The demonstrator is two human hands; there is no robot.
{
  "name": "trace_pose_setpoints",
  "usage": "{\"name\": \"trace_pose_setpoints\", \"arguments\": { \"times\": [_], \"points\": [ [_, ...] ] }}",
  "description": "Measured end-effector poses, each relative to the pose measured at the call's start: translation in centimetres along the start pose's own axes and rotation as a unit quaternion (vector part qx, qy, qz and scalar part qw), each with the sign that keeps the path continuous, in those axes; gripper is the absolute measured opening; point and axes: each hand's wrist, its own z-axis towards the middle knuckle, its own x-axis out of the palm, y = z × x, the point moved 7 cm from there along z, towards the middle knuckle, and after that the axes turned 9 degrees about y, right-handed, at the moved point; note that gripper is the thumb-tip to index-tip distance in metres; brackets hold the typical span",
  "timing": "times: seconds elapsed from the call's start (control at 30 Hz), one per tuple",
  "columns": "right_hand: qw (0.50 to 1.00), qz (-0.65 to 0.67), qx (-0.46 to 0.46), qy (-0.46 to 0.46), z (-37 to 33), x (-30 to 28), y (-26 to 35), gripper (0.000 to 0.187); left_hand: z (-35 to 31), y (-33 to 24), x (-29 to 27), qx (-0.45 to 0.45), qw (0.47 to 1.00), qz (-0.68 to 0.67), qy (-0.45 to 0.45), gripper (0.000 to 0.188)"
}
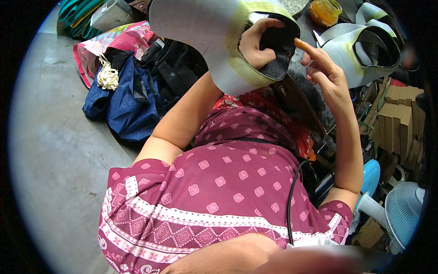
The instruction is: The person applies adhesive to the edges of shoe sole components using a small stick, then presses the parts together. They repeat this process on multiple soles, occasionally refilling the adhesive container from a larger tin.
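Note:
A grey boot upper (196,32), with yellow glue smeared around its dark-lined opening, is held up in front of me. My left hand (260,43) reaches inside it and shows through the opening, fingers bent, holding the piece from within. My right hand (326,68) is raised at the opening's right edge, index finger stretched out and the others loosely bent. Yellow-brown glue coats that fingertip, which is close to the rim; whether it touches I cannot tell. Nothing is held in this hand. A second grey upper (342,52), also glue-edged, lies just beyond it.
An open jar of orange-yellow glue (325,13) stands at the far right. Stacked brown cardboard pieces (396,125) and a blue-white fan (404,212) are on the right. A blue bag (130,98) and a pink patterned cloth (116,43) lie on the floor at left.

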Motion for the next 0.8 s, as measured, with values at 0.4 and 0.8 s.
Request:
{"name": "trace_pose_setpoints", "arguments": {
  "times": [0.4,0.8],
  "points": [
    [0.932,-0.356,-0.042,-0.062,-0.7,0.7,2.0,0.049,0.5,-1.0,0.5,-0.019,0.998,-0.013,0.053,0.063],
    [0.989,-0.124,-0.034,0.076,-1.2,2.5,1.9,0.048,1.0,-1.1,0.6,0.046,0.999,0.02,0.008,0.065]
  ]
}}
